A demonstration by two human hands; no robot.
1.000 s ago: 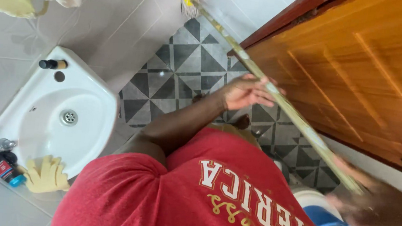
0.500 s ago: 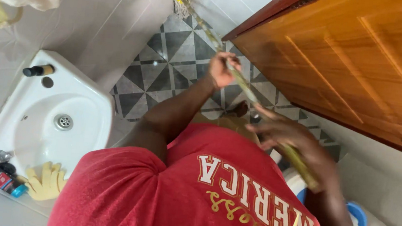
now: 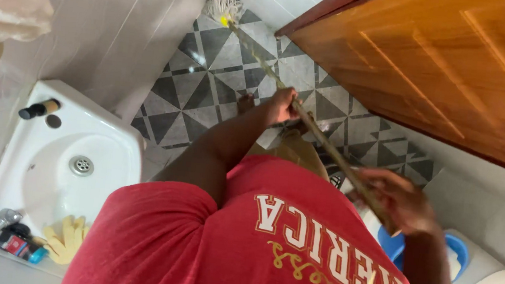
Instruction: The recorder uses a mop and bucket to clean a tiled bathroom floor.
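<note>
Both hands grip mop handle [image 3: 320,143]: left hand [image 3: 284,106] nearer mop head [image 3: 224,4], right hand [image 3: 404,203] at upper end, fingers closed; sink [image 3: 120,141] left of handle.

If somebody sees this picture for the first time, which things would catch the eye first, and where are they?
Probably the long mop handle, running diagonally through the middle, gripped by the left hand higher up and the right hand lower down. Its white mop head rests on the grey patterned floor tiles at the top. A white sink sits at the left.
</note>
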